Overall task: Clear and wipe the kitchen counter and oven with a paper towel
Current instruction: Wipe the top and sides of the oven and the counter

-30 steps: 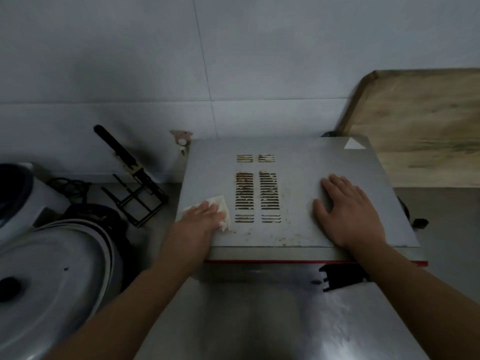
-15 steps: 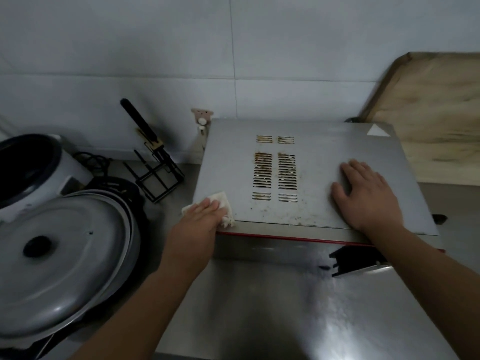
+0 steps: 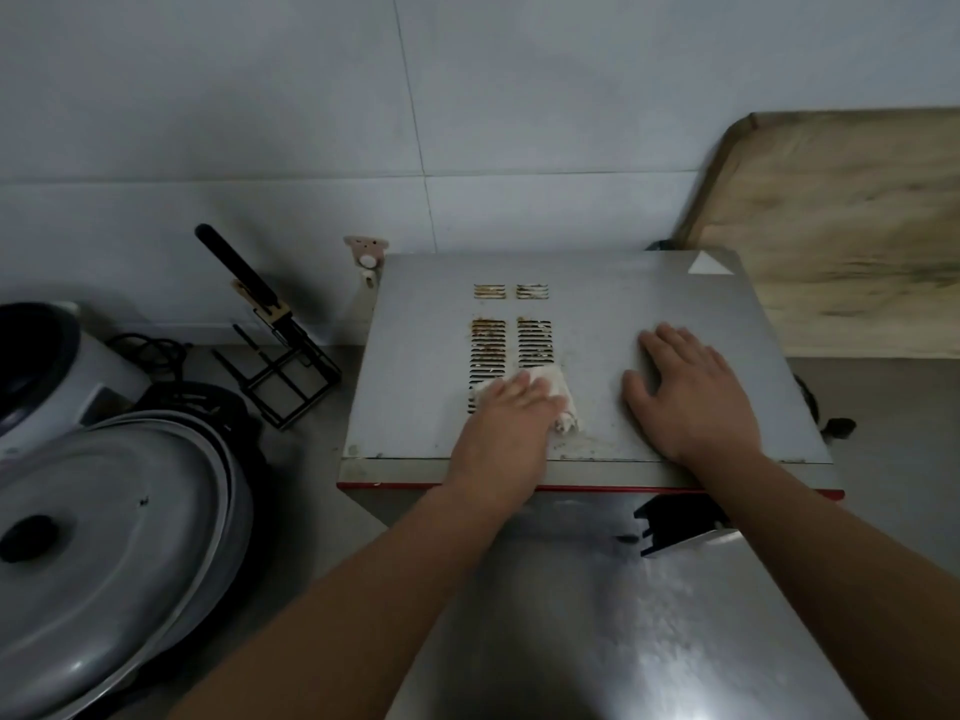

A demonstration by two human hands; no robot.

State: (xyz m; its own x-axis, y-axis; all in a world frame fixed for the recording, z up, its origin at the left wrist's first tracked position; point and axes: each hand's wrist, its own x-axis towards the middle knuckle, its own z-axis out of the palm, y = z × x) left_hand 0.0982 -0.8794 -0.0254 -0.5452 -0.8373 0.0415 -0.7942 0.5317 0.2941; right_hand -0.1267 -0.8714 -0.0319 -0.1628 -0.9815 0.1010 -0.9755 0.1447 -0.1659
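Head view looks down on a steel kitchen counter (image 3: 649, 641) against a white tiled wall (image 3: 311, 122). Largest on it is the oven (image 3: 597, 324), a grey metal box with a red strip along its front edge and two columns of rust-stained vent slots (image 3: 511, 343) in its top. Left of the oven sits a wide domed pot lid (image 3: 104, 537) with a black knob, and behind that a white cooker with a dark bowl (image 3: 47, 366). A wooden board (image 3: 841, 236) leans on the wall at the right. A black wire rack (image 3: 283, 368) stands between the cooker and the oven.

Right hand (image 3: 693, 394) lies flat on the oven top, palm down, fingers spread a little, holding nothing. Left hand (image 3: 506, 423) presses down with fingers close together on a crumpled white paper towel (image 3: 558, 394), which rests on the oven top at the lower end of the vent slots, just beside the right hand but apart from it. Crumbs speckle the metal near the towel.
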